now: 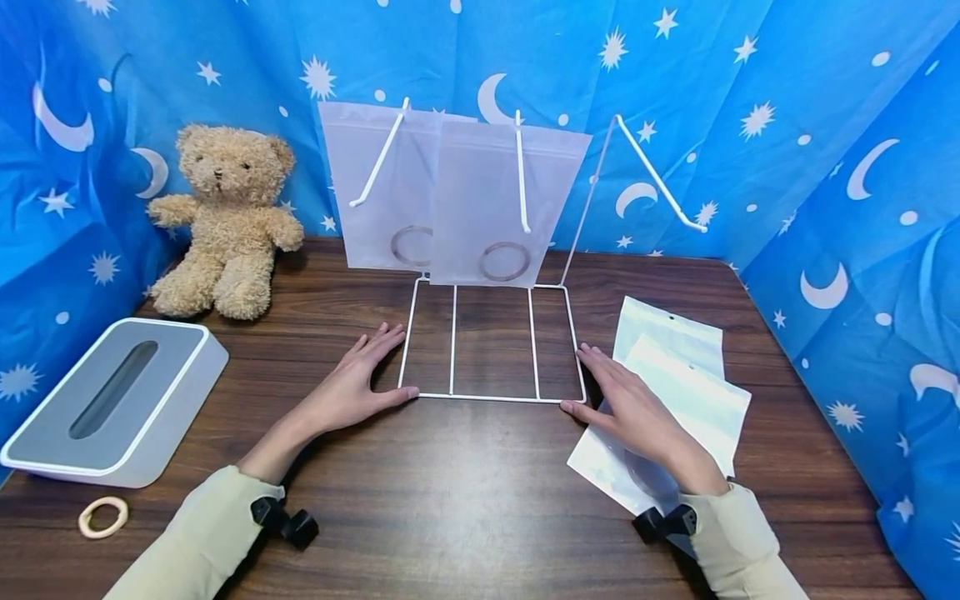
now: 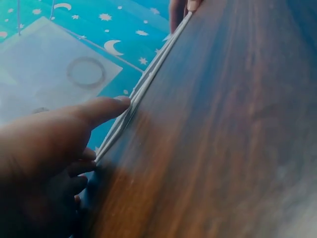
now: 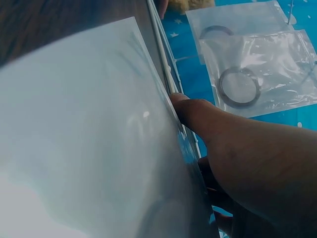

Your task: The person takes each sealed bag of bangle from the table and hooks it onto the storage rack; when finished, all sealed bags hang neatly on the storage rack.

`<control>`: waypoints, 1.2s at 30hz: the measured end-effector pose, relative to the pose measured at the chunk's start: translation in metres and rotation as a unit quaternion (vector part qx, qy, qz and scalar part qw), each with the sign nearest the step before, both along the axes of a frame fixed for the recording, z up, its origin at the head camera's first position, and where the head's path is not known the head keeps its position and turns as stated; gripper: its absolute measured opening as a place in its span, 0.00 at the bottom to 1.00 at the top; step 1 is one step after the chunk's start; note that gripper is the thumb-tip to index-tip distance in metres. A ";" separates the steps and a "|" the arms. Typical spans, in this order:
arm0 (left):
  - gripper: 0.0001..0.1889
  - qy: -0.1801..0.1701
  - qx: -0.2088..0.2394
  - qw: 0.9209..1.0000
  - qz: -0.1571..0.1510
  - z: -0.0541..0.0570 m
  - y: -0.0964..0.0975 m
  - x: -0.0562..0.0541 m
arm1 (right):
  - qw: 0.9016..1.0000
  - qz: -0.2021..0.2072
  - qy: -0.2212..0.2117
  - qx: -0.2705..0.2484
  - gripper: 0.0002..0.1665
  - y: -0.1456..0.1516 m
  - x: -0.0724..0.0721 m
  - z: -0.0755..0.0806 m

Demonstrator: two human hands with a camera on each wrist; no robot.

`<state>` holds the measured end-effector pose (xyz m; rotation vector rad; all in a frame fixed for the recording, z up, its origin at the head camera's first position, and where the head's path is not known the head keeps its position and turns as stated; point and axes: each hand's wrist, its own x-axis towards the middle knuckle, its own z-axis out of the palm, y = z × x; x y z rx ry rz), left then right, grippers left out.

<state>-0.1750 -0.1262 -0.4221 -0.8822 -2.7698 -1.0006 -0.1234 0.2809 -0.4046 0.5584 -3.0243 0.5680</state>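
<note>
A white wire display rack [image 1: 487, 398] stands on the table with its base flat and its hooks pointing forward. My left hand [image 1: 348, 387] lies at the base's left side, thumb on the front left corner and fingertips by the left bar. Opposite it, my right hand [image 1: 637, 408] has its thumb at the front right corner and straight fingers along the right bar. Two translucent zip bags hang from the rack: the left bag [image 1: 375, 167] partly behind the right bag [image 1: 480, 192]. A ring shape shows through each one. The right-hand hook [image 1: 660, 175] is bare.
Overlapping silvery white bags [image 1: 705, 408] lie under and beside my right forearm. To the left are a teddy bear [image 1: 232, 200], a grey and white tissue box [image 1: 176, 400] and a pale ring [image 1: 84, 521]. A blue star-patterned curtain [image 1: 825, 208] encloses the table.
</note>
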 end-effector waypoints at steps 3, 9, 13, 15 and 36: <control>0.46 0.006 -0.003 1.000 -0.001 -0.002 0.002 0.001 | 1.000 0.001 -0.001 -0.001 0.53 0.001 0.001 0.000; 0.45 0.018 -0.006 1.000 -0.002 -0.003 0.004 0.003 | 1.000 0.004 0.000 -0.002 0.52 0.003 0.002 0.000; 0.44 0.022 -0.006 1.000 -0.004 -0.002 0.005 0.002 | 1.000 0.006 0.004 -0.004 0.52 0.004 0.002 0.001; 0.44 0.024 -0.007 1.000 -0.005 -0.002 0.004 0.001 | 1.000 0.003 0.005 -0.006 0.52 0.004 0.002 0.003; 0.45 0.028 -0.018 0.999 -0.002 -0.005 0.000 0.001 | 0.926 -0.351 -0.122 0.066 0.65 0.073 0.050 0.050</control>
